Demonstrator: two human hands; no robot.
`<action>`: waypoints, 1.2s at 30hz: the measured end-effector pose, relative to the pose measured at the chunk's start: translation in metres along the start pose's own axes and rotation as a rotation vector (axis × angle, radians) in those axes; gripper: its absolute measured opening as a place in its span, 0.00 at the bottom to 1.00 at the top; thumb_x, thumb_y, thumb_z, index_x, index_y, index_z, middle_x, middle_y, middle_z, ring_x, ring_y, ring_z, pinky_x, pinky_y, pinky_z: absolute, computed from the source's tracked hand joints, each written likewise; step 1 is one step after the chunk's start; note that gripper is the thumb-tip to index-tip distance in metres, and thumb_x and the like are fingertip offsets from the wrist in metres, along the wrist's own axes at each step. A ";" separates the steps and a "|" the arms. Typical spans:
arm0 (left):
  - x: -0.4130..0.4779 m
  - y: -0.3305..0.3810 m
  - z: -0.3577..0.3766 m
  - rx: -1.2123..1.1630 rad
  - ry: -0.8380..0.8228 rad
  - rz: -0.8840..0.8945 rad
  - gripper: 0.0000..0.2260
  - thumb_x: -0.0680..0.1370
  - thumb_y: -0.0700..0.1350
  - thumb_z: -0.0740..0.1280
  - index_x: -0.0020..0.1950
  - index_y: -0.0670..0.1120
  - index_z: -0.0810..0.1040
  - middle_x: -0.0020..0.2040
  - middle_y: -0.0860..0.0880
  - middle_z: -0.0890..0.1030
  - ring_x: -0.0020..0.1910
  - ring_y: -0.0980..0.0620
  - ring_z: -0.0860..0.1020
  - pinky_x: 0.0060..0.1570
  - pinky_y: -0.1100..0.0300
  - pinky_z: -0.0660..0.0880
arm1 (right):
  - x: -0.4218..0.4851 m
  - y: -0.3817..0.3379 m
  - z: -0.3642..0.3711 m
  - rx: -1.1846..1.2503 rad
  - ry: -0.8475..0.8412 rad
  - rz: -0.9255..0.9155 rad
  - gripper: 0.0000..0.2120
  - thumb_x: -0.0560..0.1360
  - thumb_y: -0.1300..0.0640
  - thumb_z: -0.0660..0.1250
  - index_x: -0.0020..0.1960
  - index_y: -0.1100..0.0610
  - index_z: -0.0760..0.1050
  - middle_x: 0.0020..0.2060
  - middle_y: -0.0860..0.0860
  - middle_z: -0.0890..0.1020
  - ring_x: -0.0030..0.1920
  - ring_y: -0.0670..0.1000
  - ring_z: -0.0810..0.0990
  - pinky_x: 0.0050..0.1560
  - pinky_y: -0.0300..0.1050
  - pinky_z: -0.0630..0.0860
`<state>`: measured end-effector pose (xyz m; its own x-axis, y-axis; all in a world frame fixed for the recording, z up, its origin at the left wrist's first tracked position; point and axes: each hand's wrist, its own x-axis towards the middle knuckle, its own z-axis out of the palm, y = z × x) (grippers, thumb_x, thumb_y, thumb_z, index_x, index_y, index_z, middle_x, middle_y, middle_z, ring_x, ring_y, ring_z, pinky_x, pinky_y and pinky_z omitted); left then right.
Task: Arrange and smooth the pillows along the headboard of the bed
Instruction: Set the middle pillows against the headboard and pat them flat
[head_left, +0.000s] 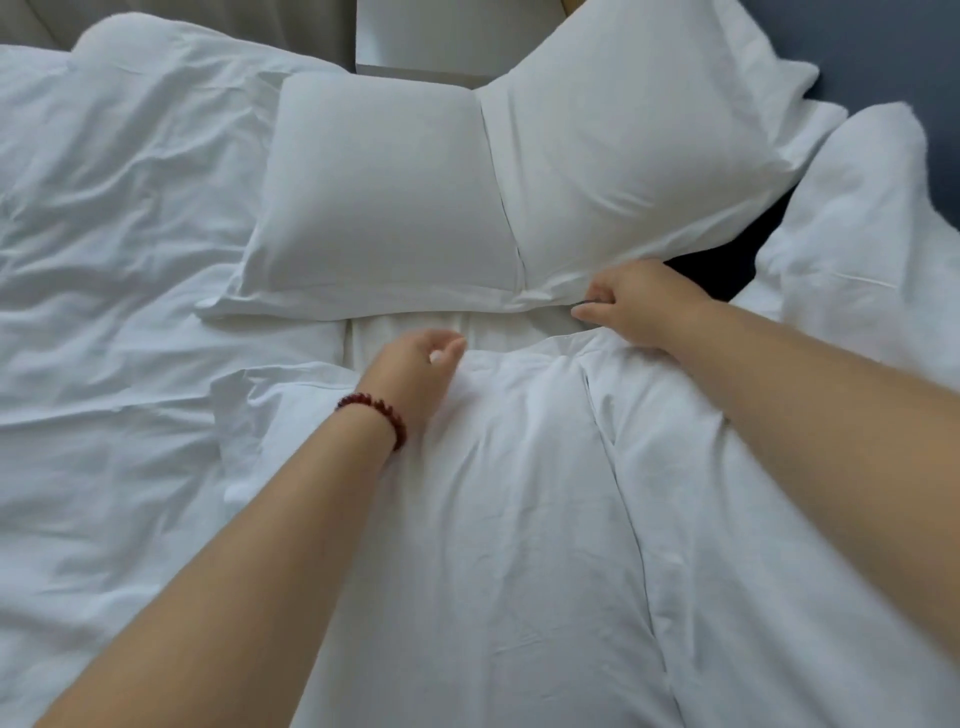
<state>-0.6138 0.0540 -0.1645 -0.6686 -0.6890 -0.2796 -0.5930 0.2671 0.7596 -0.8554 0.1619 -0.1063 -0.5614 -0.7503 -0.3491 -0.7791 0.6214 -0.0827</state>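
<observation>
Two white pillows lie side by side at the head of the bed. The left pillow (384, 208) lies flat; the right pillow (623, 156) tilts up to the right. My right hand (639, 306) pinches the lower front edge of the right pillow's case near the seam between them. With a dark red bead bracelet on its wrist, my left hand (421, 369) rests with loosely curled fingers on the white duvet (493, 519) just below the left pillow, holding nothing.
Rumpled white bedding (104, 260) fills the left side. Another white pillow or duvet bulk (872, 249) sits at the right, by a dark blue wall (857, 41). A white nightstand (441, 47) and a beige headboard (182, 15) stand beyond the pillows.
</observation>
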 end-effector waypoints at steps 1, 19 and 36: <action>-0.016 0.004 0.001 0.075 -0.025 0.026 0.14 0.82 0.52 0.61 0.62 0.49 0.81 0.62 0.49 0.81 0.62 0.48 0.77 0.62 0.57 0.70 | -0.010 -0.007 0.001 -0.020 -0.014 -0.019 0.14 0.76 0.40 0.66 0.54 0.48 0.78 0.52 0.49 0.80 0.56 0.54 0.78 0.57 0.51 0.74; -0.285 -0.086 0.025 0.653 -0.157 0.379 0.27 0.81 0.57 0.52 0.77 0.46 0.65 0.78 0.44 0.64 0.77 0.46 0.61 0.75 0.54 0.48 | -0.324 -0.123 0.198 0.269 0.366 0.097 0.29 0.79 0.42 0.53 0.76 0.53 0.65 0.77 0.56 0.63 0.77 0.57 0.60 0.75 0.56 0.59; -0.441 -0.156 0.018 0.866 -0.782 0.454 0.21 0.83 0.55 0.58 0.75 0.53 0.66 0.79 0.53 0.59 0.79 0.49 0.51 0.77 0.54 0.51 | -0.613 -0.170 0.313 0.625 -0.071 0.668 0.19 0.81 0.47 0.58 0.71 0.48 0.69 0.66 0.48 0.74 0.62 0.52 0.75 0.55 0.48 0.76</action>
<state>-0.2345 0.3280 -0.1704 -0.8008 0.0859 -0.5927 -0.1415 0.9345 0.3265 -0.2916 0.5871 -0.1708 -0.8064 -0.1887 -0.5605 0.0055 0.9453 -0.3262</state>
